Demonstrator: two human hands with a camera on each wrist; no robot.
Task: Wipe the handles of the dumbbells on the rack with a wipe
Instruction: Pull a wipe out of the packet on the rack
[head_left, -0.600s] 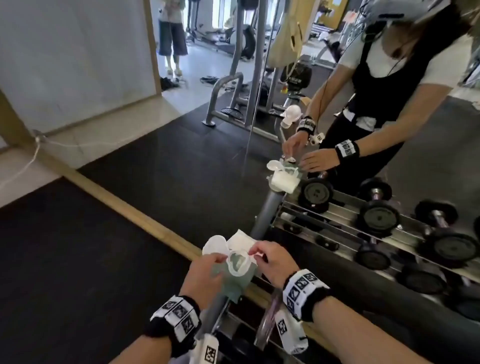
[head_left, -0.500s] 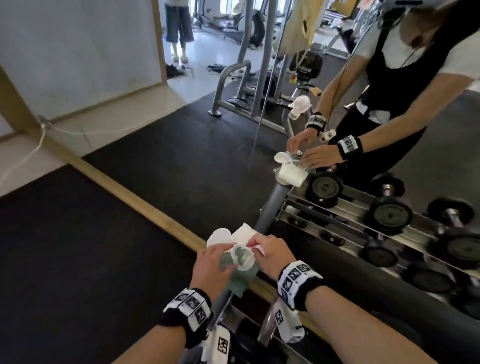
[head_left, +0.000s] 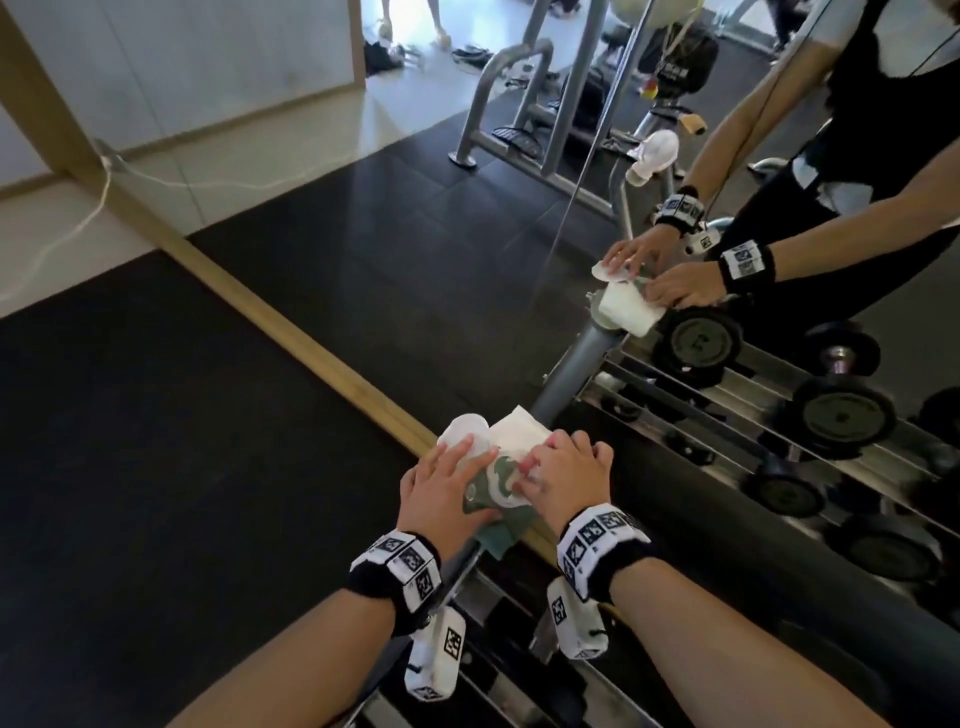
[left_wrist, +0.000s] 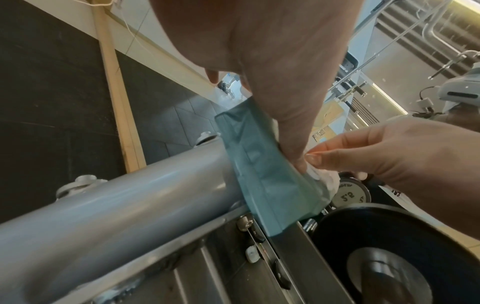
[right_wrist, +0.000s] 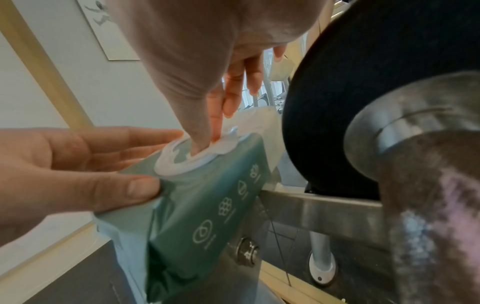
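A green wipes pack (head_left: 493, 488) rests on top of the rack's grey post (left_wrist: 116, 205). Its white lid flap (head_left: 462, 428) stands open. My left hand (head_left: 452, 473) grips the pack from the left, thumb on its side (right_wrist: 124, 187). My right hand (head_left: 545, 467) has thumb and forefinger in the round opening (right_wrist: 207, 142), pinching the white wipe (right_wrist: 228, 144) there. More wipe (head_left: 519, 431) sticks up behind the pack. A black dumbbell (right_wrist: 363, 92) with a steel handle (right_wrist: 428, 205) lies on the rack right beside the pack, also in the left wrist view (left_wrist: 389, 257).
A wall mirror with a wooden frame (head_left: 311, 338) stands directly behind the rack. It reflects me and rows of dumbbells (head_left: 831, 415) on the rack rails. Black rubber flooring (head_left: 156, 493) lies to the left. Gym machines (head_left: 519, 104) show in the reflection.
My head has dropped closer to the hands. The pack has come down from in front of me onto the post top, and my right fingers have gone into its opening.
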